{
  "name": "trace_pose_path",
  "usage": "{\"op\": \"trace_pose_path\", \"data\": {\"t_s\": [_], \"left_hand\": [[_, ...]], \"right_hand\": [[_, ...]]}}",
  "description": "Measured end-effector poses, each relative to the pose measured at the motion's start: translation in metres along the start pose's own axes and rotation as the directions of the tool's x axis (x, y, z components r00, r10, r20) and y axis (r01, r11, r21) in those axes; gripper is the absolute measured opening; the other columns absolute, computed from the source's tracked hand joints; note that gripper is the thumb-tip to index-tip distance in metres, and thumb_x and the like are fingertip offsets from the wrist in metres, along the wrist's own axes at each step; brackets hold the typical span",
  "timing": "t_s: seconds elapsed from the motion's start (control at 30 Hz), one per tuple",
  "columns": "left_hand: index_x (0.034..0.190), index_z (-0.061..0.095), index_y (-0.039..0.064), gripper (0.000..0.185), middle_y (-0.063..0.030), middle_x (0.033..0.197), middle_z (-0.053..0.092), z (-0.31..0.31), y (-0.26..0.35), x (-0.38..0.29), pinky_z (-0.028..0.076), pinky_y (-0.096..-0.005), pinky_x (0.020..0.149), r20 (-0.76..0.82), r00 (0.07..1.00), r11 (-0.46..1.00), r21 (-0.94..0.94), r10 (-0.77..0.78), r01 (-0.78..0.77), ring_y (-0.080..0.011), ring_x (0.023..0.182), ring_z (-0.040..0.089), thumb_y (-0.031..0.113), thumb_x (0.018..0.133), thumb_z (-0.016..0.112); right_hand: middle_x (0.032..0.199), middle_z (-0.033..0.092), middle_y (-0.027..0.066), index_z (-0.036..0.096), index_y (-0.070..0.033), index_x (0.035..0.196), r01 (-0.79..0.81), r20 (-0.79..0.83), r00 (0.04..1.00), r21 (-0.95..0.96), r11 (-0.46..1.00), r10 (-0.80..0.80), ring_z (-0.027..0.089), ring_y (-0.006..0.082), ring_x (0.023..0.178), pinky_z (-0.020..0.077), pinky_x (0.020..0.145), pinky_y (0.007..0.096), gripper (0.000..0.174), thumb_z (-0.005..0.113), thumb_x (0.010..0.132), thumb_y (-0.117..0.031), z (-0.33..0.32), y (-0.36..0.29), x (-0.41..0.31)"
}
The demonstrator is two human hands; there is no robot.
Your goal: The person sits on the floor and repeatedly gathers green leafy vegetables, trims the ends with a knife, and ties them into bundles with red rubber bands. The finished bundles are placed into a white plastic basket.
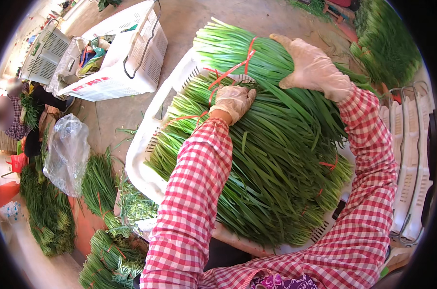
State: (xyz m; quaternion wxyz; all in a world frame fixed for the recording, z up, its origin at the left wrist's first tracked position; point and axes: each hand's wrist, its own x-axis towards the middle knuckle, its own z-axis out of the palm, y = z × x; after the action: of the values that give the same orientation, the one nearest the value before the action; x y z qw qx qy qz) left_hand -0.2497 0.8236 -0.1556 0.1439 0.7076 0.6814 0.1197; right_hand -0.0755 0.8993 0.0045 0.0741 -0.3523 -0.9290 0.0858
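A white plastic crate before me is heaped with bundles of long green leaves, probably garlic chives, tied with red ties. My left hand, in a thin translucent glove, presses into the heap with curled fingers; what they grip is hidden. Above it, a large bundle with a red tie lies across the crate's far edge. My right hand, gloved too, rests on this bundle's leafy part, thumb and fingers spread wide around it.
A white crate holding bags stands at the upper left, near a seated person with greens. A clear plastic bag and more green bundles lie at left. Stacked white crates stand at right, below a green pile.
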Motion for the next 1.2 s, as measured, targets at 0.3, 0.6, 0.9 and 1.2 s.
{"op": "trace_pose_path", "data": {"t_s": [0.3,0.6,0.9,1.2], "left_hand": [[0.073,0.067,0.006,0.036,-0.0172,0.078,0.067,0.022,-0.002,-0.028,0.045,-0.0471,0.085,-0.195,0.981,0.990,0.141,0.000,0.028,-0.0363,0.078,0.064,0.030,0.092,0.046],[0.080,0.067,0.008,0.030,-0.0123,0.085,0.068,0.031,0.012,-0.043,0.040,-0.0516,0.094,-0.327,0.940,0.980,0.136,-0.094,0.145,-0.0300,0.093,0.061,0.027,0.092,0.047],[0.091,0.067,0.009,0.027,-0.0100,0.101,0.066,0.042,0.016,-0.040,0.032,-0.0589,0.101,-0.329,0.923,0.969,0.074,-0.200,0.236,-0.0260,0.104,0.057,0.029,0.091,0.048],[0.098,0.065,0.008,0.029,-0.0074,0.105,0.066,0.041,0.017,-0.041,0.024,-0.0615,0.106,-0.284,0.922,0.957,0.037,-0.265,0.286,-0.0259,0.116,0.051,0.028,0.094,0.045]], "right_hand": [[0.103,0.065,0.0184,0.047,-0.002,0.128,-0.100,0.160,0.981,-0.091,0.991,0.113,0.063,0.0341,0.099,0.0512,0.085,0.0406,0.078,0.076,0.059,-0.025,0.138,-0.005,0.050],[0.110,0.063,0.0240,0.050,0.002,0.121,-0.175,0.193,0.975,0.338,0.925,0.113,0.061,0.0352,0.108,0.0482,0.090,0.0406,0.065,0.069,0.067,-0.028,0.160,0.012,0.037],[0.109,0.063,0.0254,0.041,0.002,0.129,-0.188,0.154,0.969,-0.057,0.981,0.195,0.061,0.0356,0.107,0.0480,0.091,0.0446,0.068,0.065,0.070,-0.019,0.145,-0.014,0.028],[0.118,0.060,0.0238,0.047,0.002,0.132,0.040,0.360,0.933,-0.116,0.992,0.004,0.057,0.0349,0.114,0.0452,0.097,0.0387,0.075,0.064,0.079,-0.048,0.074,-0.034,0.059]]}}
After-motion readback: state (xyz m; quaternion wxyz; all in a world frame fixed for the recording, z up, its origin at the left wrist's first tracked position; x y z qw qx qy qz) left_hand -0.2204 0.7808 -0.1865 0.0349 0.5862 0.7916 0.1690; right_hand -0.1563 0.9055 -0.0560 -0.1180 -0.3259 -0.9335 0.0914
